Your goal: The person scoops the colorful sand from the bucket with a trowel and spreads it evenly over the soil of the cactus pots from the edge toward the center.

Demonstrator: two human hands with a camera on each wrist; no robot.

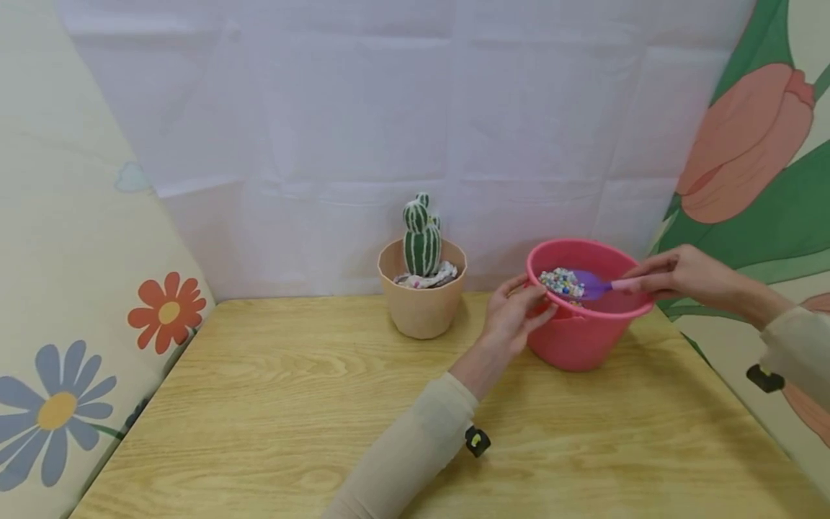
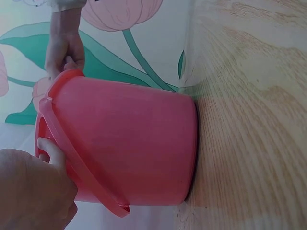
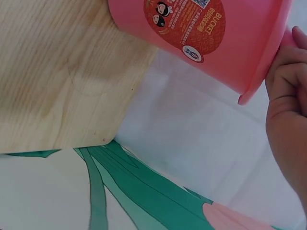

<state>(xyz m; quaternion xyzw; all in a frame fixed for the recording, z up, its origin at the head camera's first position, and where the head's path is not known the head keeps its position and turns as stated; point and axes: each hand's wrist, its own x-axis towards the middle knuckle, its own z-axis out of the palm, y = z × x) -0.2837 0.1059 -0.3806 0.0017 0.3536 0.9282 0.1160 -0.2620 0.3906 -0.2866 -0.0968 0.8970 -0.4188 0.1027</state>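
A pink bucket stands on the right part of the table, its handle hanging down along the side in the left wrist view. My left hand grips the bucket's near-left rim. Over the bucket's mouth, my right hand holds a small purple shovel by its pink handle. Multicoloured pebbles lie heaped at the shovel's blade, just inside the rim. The bottom of the bucket is hidden from the head view. A round red label shows on the bucket's side in the right wrist view.
To the left of the bucket, a peach pot holds a knitted-looking green cactus with crumpled whitish material at its base. The wooden table meets a white cloth behind and floral panels at both sides.
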